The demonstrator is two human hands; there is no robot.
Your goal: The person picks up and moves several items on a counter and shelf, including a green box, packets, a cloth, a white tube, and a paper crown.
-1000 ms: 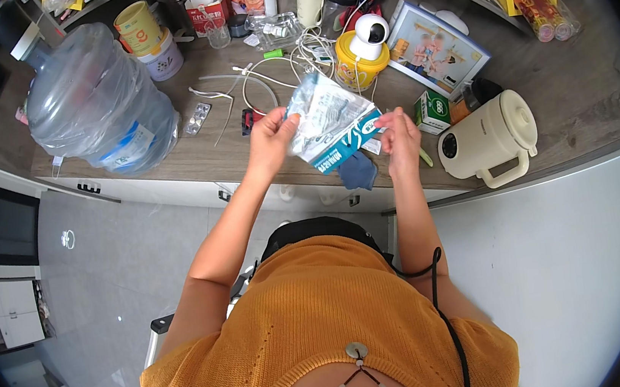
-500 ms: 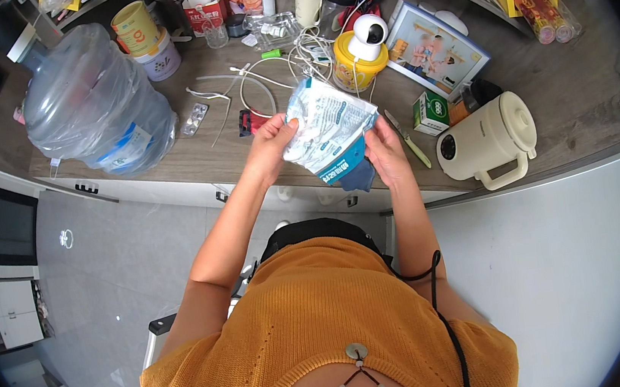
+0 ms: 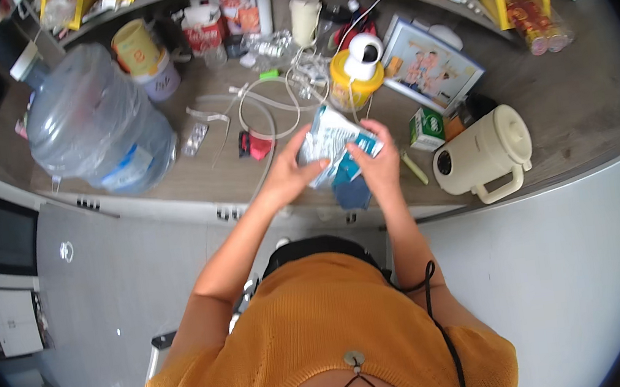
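A soft white-and-teal plastic packet [image 3: 326, 146] is held between my two hands above the desk's front edge, creased and bunched. My left hand [image 3: 294, 171] grips its left side with the thumb across the front. On the right side, my right hand [image 3: 378, 161] pinches the teal part, thumb on top. A dark blue piece of cloth [image 3: 353, 194] shows just below the packet. Right of my right hand lies a knife with a light green handle [image 3: 415, 169], its blade mostly hidden behind that hand.
On the wooden desk [image 3: 570, 126] stand a large water bottle [image 3: 99, 118] at left and a cream kettle [image 3: 485, 152] at right. Behind the packet are looped white cables [image 3: 272, 130], a yellow tub [image 3: 350, 91] bearing a white camera, a picture frame [image 3: 429, 61] and a green box [image 3: 426, 128].
The packet was spread wide and flat; now it is crumpled smaller. My hands have come closer together, and the right thumb has moved onto its front. The view has shifted slightly.
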